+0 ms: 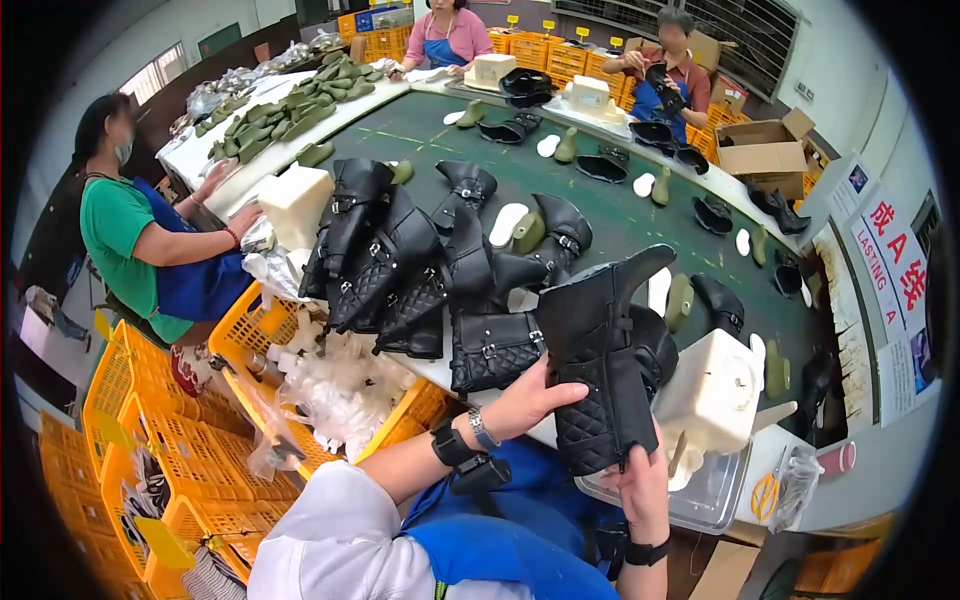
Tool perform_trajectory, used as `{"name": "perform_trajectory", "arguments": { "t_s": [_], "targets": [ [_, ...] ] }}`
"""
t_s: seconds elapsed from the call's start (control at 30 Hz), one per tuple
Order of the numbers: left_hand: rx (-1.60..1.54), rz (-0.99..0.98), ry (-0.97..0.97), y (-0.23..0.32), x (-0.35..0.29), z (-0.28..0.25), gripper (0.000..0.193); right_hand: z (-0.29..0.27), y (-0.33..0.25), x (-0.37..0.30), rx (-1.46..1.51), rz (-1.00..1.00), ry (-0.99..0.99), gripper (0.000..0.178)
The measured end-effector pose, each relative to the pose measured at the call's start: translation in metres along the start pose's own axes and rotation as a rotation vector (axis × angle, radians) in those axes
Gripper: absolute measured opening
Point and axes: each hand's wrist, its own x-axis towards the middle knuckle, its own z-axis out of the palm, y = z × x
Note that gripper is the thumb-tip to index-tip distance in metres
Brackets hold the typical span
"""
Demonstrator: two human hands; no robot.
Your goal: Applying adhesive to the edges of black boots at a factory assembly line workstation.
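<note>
Boot, blk w/ quilted shaft, is up in both hands at the near table edge, held upside down: shaft end toward wearer, foot up & pointing far R. L hand part-closed on shaft's L side, thumb across the front, other fingers mostly hidden. R hand curled at the shaft's bottom edge, fingers bent onto it; exact grip partly hidden. Watch + blk band on L wrist.

Pile of more blk boots w/ straps & buckles just L of it, nearest ones right by L hand. Cream block close on R, w/ clear tray below it. Further R: scissors w/ orange handles, plastic bag, pink cup.

Green belt runs beyond, w/ white insoles, olive lasts & blk boots spaced along it. Big heap of olive lasts, far L table. Orange crate near L, full of clear plastic.

Co-worker in green sits L, hands by another cream block. 2 others across the far end: one in pink, one w/ a blk boot in hand.
</note>
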Motion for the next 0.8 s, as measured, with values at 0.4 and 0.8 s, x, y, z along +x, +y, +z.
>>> {"name": "perform_trajectory", "arguments": {
  "t_s": [0.4, 0.8],
  "targets": [
    [0.931, 0.293, 0.429, 0.036, -0.009, -0.023, 0.043, 0.002, 0.031, 0.036, -0.519, -0.149, 0.048, 0.053],
    [2.037, 0.625, 0.53, 0.042, 0.02, -0.072, 0.068, -0.008, 0.042, 0.035, -0.921, -0.343, 0.149, 0.027]
  ]
}}
